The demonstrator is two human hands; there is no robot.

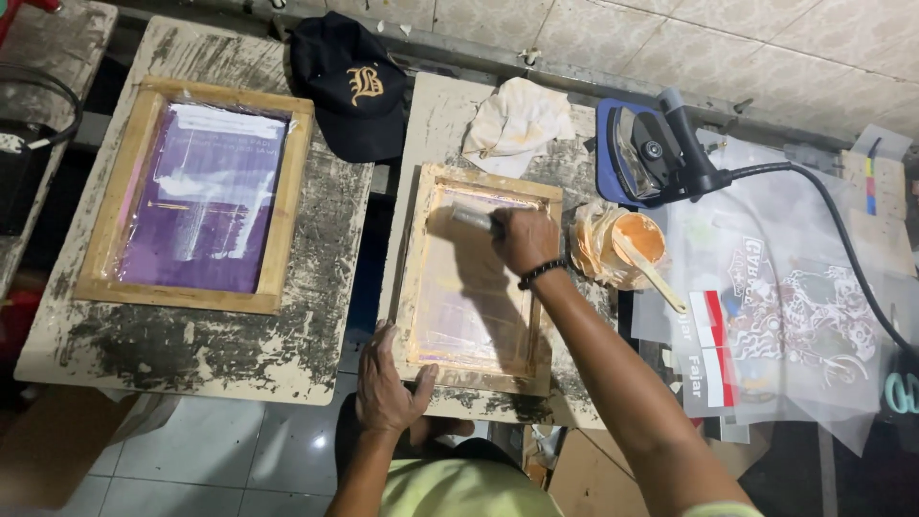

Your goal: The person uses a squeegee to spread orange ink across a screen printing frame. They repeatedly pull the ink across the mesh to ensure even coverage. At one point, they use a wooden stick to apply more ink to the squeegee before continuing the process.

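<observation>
— Where are your hands at this moment?

— My right hand (525, 239) is stretched forward over the wooden screen frame (476, 278), fist clenched around a squeegee (476, 220) whose pale blade rests on the mesh near the frame's far edge. The arm runs straight out from my shoulder, wrist slightly bent, a dark bracelet (542, 272) around it.

— And the left?

— My left hand (388, 388) is pressed flat on the near-left corner of the same frame, fingers spread and grasping nothing — thumb angled in toward the mesh, forearm coming up close to my body.

— Where does the frame sit?

— On a worn, ink-stained printing board (436, 124) straight in front of me. Just beside it on the right stands an open tub of orange ink (634, 241) with a stick (653, 278) leaning out of it.

— What else is around?

— A second frame with a purple screen (201, 196) lies on the board to my left, well apart. A black cap (349, 86) and a crumpled white rag (517, 123) lie beyond, an iron (651, 148) to the right, above printed transfer sheets (775, 316).
</observation>
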